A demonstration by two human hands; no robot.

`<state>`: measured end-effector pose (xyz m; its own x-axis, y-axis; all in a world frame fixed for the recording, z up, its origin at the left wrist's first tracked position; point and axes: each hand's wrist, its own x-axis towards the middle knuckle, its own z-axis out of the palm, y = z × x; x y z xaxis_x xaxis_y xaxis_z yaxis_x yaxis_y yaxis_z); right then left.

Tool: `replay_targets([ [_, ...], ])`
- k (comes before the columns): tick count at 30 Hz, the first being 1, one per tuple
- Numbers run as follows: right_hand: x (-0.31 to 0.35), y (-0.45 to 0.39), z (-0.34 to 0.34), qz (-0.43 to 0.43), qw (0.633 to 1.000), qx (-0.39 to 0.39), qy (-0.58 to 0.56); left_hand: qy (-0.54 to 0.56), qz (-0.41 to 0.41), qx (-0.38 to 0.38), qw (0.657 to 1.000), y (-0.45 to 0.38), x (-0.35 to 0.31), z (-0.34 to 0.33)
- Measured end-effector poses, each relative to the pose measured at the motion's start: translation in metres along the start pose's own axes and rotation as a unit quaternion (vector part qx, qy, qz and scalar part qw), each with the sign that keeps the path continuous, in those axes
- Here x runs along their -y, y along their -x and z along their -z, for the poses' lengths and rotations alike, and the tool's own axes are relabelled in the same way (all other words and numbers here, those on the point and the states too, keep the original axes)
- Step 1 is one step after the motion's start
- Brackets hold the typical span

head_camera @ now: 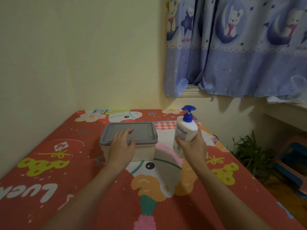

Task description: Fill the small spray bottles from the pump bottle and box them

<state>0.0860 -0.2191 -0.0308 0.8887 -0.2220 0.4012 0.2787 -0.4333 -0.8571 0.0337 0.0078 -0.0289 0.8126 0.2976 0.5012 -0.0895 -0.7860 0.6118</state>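
Observation:
A white pump bottle (184,130) with a blue pump head is held upright, slightly tilted, in my right hand (193,146), which wraps its lower half. A cream plastic box (144,151) with a closed grey lid (141,130) stands on the table in front of me. My left hand (122,146) rests over the box's near edge, fingers spread on the lid. No small spray bottles are visible; the inside of the box is hidden by the lid.
The table carries a red cartoon-print cloth (69,180) and stands against a yellow wall corner. A blue curtain (232,55) hangs at the back right. A potted plant (249,151) and a blue stool (292,161) stand on the floor beyond the table's right edge.

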Motion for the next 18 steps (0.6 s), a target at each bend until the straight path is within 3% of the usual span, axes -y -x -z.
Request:
replay_targets([
  [9,-0.005,-0.026,-0.047,-0.036,0.998,0.051,0.007,-0.031,0.016,0.03,0.999,-0.006,0.007,0.01],
  [18,-0.035,-0.037,-0.05,-0.088,0.995,0.038,0.036,-0.038,0.004,0.012,0.999,-0.008,0.026,0.019],
])
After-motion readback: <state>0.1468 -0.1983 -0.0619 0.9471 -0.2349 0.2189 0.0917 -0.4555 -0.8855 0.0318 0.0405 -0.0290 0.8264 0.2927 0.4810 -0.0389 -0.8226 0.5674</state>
